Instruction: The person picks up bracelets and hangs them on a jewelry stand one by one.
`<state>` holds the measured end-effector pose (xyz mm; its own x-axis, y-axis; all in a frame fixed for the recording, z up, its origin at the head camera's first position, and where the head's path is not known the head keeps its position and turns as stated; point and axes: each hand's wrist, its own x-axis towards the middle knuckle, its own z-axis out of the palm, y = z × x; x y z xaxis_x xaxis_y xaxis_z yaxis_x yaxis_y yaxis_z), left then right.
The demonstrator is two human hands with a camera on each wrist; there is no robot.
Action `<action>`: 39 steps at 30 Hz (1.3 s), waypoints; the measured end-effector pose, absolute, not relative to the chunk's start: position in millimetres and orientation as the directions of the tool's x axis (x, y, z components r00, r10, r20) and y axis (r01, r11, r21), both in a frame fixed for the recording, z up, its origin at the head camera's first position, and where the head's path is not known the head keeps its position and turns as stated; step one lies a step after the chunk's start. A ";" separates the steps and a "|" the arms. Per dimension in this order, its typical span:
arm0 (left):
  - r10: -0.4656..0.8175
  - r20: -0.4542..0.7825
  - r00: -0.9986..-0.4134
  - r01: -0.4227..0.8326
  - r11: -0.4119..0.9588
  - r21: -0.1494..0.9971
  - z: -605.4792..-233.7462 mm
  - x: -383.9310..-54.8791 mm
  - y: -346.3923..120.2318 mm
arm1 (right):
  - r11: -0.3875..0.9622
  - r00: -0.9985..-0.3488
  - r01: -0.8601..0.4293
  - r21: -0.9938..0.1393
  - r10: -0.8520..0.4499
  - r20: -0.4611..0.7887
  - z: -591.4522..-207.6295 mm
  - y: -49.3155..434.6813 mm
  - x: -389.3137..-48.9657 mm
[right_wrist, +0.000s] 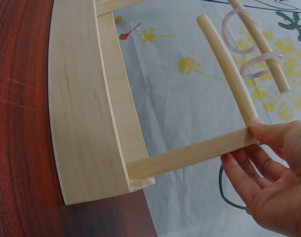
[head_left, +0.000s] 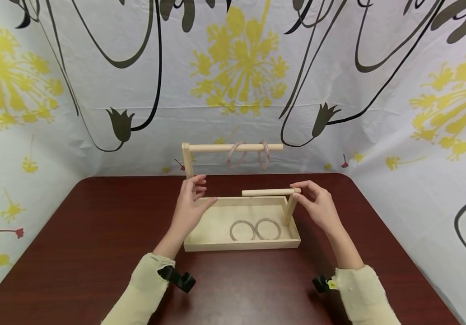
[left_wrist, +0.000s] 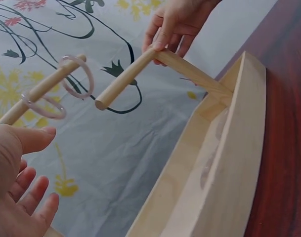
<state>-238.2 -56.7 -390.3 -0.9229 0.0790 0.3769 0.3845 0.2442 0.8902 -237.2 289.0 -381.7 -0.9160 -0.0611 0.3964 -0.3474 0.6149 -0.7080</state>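
A wooden rack has a shallow tray as its base and a post with a crossbar at each end. Two pale translucent bangles lie in the tray. Two more bangles hang on the left, higher crossbar. At the right end, my right hand pinches the top of the short post, where the lower, bare crossbar joins it. My left hand is beside the left, taller post, thumb spread from loosely bent fingers, with nothing in its grasp.
The rack stands on a dark reddish-brown table. Behind and at both sides hangs a pale cloth printed with yellow flowers and dark stems. A black strap mount sits at my left sleeve cuff, another at the right.
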 end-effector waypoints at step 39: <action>0.496 0.031 -0.868 0.259 0.397 0.880 -435.1 -251.7 -30.8 | 0.604 -0.925 -0.325 -0.728 -0.041 0.379 -380.4 285.9 -237.3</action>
<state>-251.7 -30.8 -435.1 -0.8676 0.4963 0.0314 0.2590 0.3971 0.8805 -237.3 285.9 -380.4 -0.9245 -0.0409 0.3790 -0.3251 0.6039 -0.7278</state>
